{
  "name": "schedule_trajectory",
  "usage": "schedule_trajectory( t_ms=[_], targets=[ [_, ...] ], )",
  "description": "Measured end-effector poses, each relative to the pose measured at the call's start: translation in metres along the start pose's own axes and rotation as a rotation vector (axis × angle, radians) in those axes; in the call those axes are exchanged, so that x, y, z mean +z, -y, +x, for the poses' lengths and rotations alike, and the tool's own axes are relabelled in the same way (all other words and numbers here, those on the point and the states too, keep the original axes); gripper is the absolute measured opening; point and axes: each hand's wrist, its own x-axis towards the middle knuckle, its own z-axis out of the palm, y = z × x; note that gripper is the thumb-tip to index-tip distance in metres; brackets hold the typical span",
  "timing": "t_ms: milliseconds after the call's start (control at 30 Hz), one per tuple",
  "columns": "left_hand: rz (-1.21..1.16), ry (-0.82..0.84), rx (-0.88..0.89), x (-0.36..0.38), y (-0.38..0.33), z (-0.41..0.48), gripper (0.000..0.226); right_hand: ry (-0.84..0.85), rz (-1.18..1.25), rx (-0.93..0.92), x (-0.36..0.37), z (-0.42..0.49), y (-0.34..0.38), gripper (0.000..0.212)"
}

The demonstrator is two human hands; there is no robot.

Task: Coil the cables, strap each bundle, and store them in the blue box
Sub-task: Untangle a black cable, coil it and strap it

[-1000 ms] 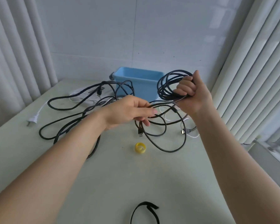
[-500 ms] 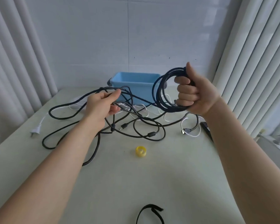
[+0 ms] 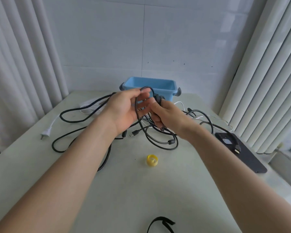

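My right hand is closed around a coiled black cable, held low in front of the blue box. My left hand meets it, palm toward me, pinching a loop of the same cable near the top. Loose black cables sprawl over the table to the left and right, and a loop with a ferrite bead lies below my hands. A white cable with a plug lies at the left.
A yellow strap roll lies on the table in front of the hands. A black strap curls at the near edge. A dark flat device lies at the right table edge. Curtains hang on both sides.
My right hand has lowered the coil from shoulder height toward the table. My left hand has moved right from the loose cables and joined it at the coil.
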Motion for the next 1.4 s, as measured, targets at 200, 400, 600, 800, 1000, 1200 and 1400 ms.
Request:
schedule_trajectory(
  t_ms=[200, 400, 600, 800, 1000, 1200, 1400],
  targets=[
    [0.309, -0.057, 0.183, 0.017, 0.016, -0.009, 0.016, -0.271, 0.364, 0.002, 0.007, 0.007, -0.007, 0.042],
    [0.541, 0.073, 0.074, 0.022, 0.028, -0.016, 0.025, -0.210, 0.789, 0.153, -0.008, 0.006, 0.005, 0.036],
    [0.935, 0.393, 0.077, 0.006, 0.031, -0.014, 0.019, -0.100, 1.258, 0.087, -0.049, 0.007, 0.016, 0.038],
    [1.264, 0.103, 0.333, -0.021, 0.027, 0.005, 0.019, 0.030, 1.245, 0.023, -0.077, 0.000, 0.015, 0.046],
    [1.409, -0.174, 0.620, -0.038, 0.020, 0.015, 0.022, 0.015, 1.207, -0.017, -0.087, -0.002, 0.018, 0.045],
    [1.307, -0.232, 0.893, -0.023, 0.020, 0.009, 0.023, 0.011, 1.255, -0.091, -0.098, -0.006, 0.022, 0.045],
    [0.617, -0.052, 0.354, -0.031, 0.000, 0.005, 0.019, 0.001, 1.100, -0.077, -0.105, -0.005, 0.012, 0.049]
  ],
)
